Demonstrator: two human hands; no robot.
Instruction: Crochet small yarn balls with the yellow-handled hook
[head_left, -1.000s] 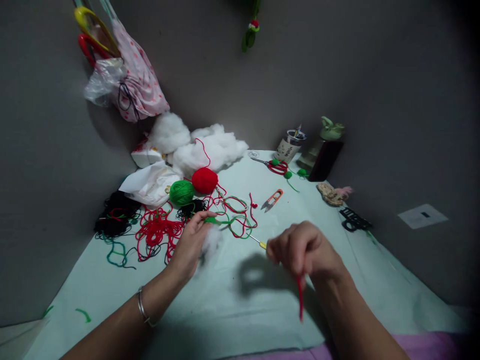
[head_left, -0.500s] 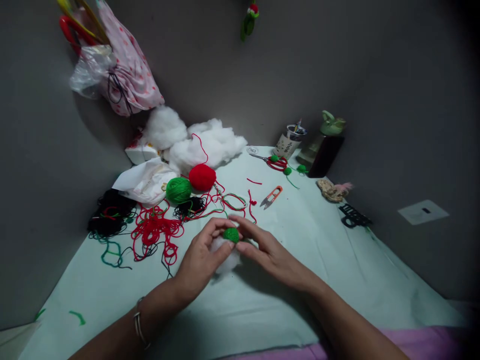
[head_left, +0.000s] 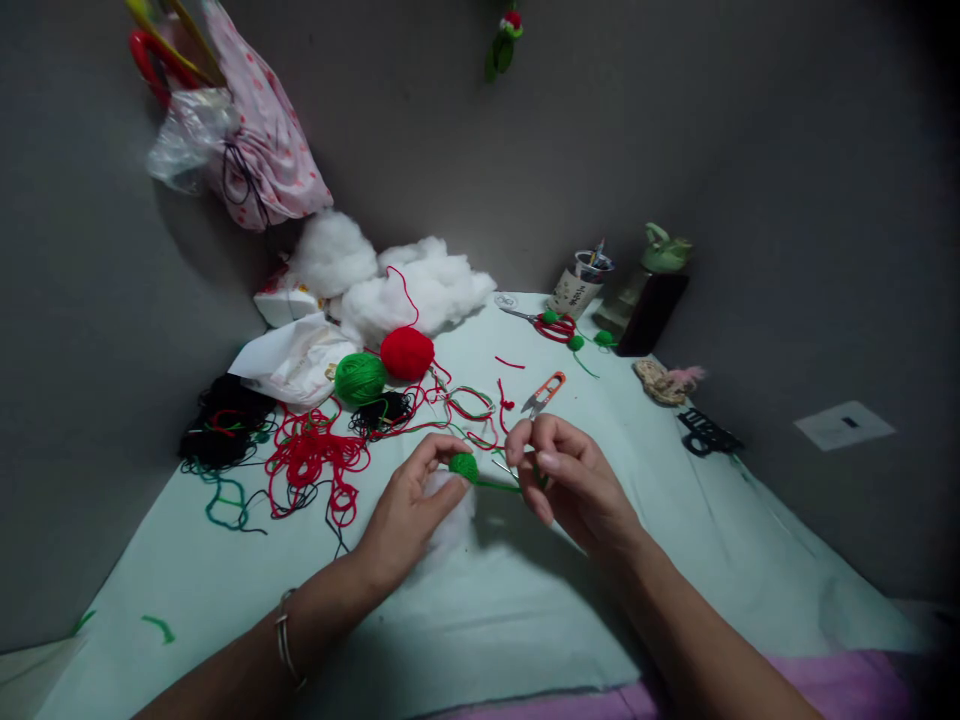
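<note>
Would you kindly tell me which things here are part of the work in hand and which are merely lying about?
In hand: left hand pinching the small green ball against a white stuffing tuft; right hand holding its green strand.
Lying about: red yarn ball, green yarn ball, orange snips, red-handled scissors, stuffing pile, black yarn tangle.

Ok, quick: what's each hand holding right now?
Left hand: closed on the small green ball, white stuffing against the palm.
Right hand: closed, pinching the green strand from that ball.
</note>
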